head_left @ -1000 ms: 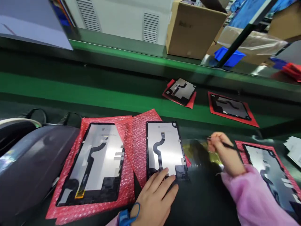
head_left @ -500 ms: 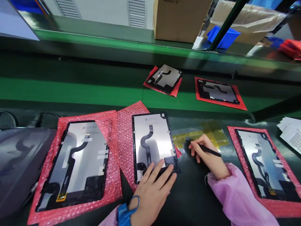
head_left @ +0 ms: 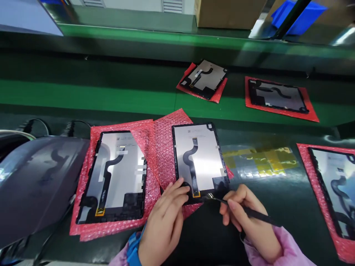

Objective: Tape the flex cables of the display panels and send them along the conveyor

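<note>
A tablet display panel [head_left: 206,153], silver-backed with a black frame and a wavy black ribbon cable [head_left: 188,159], lies partly over red bubble wrap [head_left: 168,140]. My left hand [head_left: 163,218] rests on its lower left corner, fingers stretched out and close together. Pinched in my right hand [head_left: 246,218] are black tweezers [head_left: 253,212]. Their tip is over the panel's lower edge, just right of the cable's orange-edged end, with a small pale, shiny piece there. Whether that piece touches the panel I cannot tell.
Strips of yellow tape [head_left: 273,160] stick to the bench at the right. Other panels on red wrap lie at the left [head_left: 126,177], far right [head_left: 341,184] and on the back ledge [head_left: 209,79]. A dark grey machine [head_left: 41,184] stands far left.
My right hand has brought the tweezers from the yellow tape left and down to the panel's lower edge. My left hand has shifted to the lower left corner, fingers closer together. The view has shifted.
</note>
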`<state>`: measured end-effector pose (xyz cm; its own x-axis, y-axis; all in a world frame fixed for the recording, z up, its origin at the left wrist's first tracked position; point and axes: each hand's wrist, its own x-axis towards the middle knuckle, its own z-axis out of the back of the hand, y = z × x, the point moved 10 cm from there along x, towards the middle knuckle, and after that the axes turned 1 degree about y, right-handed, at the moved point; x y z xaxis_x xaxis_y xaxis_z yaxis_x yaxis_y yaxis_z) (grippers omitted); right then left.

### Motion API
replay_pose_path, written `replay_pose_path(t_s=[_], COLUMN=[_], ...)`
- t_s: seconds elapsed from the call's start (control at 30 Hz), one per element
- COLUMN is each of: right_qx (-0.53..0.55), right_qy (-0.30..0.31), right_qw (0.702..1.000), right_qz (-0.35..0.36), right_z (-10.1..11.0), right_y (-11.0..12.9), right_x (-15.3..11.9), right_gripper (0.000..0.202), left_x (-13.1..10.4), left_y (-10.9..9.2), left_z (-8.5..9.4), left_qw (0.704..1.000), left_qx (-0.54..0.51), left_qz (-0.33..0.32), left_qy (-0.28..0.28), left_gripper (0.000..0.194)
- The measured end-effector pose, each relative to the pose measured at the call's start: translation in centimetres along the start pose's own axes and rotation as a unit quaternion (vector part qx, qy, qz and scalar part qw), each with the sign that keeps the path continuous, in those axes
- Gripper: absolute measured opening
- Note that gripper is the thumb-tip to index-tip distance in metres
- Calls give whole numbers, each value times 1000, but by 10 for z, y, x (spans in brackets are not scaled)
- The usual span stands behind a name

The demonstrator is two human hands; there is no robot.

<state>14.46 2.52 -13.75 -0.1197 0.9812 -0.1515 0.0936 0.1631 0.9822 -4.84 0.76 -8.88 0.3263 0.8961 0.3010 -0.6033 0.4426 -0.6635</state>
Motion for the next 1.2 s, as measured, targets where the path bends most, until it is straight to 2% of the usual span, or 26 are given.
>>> replay_pose_path(t_s=[0.1,0.23,0.47,0.8,1.2], right_qx=[-29,-82,-125,-140,-172], right_qy=[-8,-12,-9,9,-1], right_qw=[999,996,991,990,984], right_qz=[16,30,49,28,37], right_z=[-15,-22,-25,-24,-27], right_y=[-3,-5,-4,-19,-3], right_x=[-5,-3,-5,-10,-3], right_gripper=[25,22,19,15,16], left_x=[-5,-6,-8,-9,-9], left_y=[4,9,7,7,7], left_z=[-5,-12,-15,-19,-20], left_qw=[1000,1000,999,997,996], left_qx=[11,14,35,43,50], left_qz=[-13,-6,-25,-32,-36], left_qy=[22,27,32,50,62], left_gripper=[32,29,29,31,35])
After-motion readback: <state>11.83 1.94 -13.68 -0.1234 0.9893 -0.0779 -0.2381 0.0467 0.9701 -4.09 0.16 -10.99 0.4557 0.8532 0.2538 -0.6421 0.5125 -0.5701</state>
